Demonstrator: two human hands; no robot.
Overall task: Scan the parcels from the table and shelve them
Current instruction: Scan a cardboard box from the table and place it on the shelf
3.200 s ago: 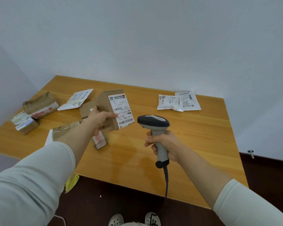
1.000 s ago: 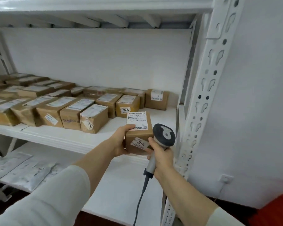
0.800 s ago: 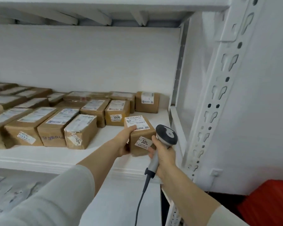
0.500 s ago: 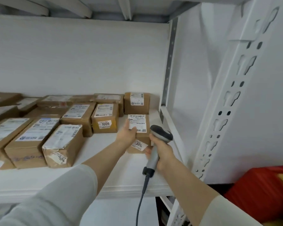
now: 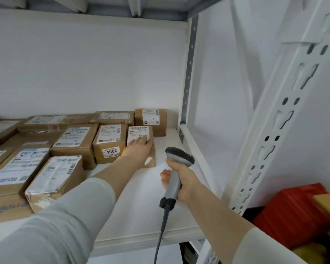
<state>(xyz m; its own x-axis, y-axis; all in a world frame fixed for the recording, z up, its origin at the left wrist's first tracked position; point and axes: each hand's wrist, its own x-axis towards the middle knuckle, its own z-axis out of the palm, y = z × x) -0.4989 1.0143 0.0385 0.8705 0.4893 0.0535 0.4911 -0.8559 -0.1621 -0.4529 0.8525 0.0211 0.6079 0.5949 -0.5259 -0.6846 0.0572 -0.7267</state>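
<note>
In the head view, the left hand (image 5: 139, 147) lies flat on top of the small brown parcel (image 5: 140, 131). Its fingers are straight across the shipping label and it presses rather than clasps. That looks like the last nudge to seat the box, not a carry. The parcel sits on the white shelf (image 5: 141, 206) with its label facing up. It is just beside the box marked 1006 (image 5: 109, 143) and just in front of the rear box (image 5: 151, 119) at the back wall. It seems to be tucked into the right end of the row so the boxes stay tightly packed and the labels readable. Whether it actually touches either neighbour cannot be told. The right hand (image 5: 181, 181) is wrapped round the handle of the barcode scanner (image 5: 179, 157). It holds the scanner upright over the bare shelf to the right of the parcel, clear of the boxes, with its cable (image 5: 160, 235) hanging down past the shelf edge. Keeping the scanner in the fist probably saves putting it down between parcels. The slotted upright post (image 5: 274, 130) stands to the right of that arm.
</note>
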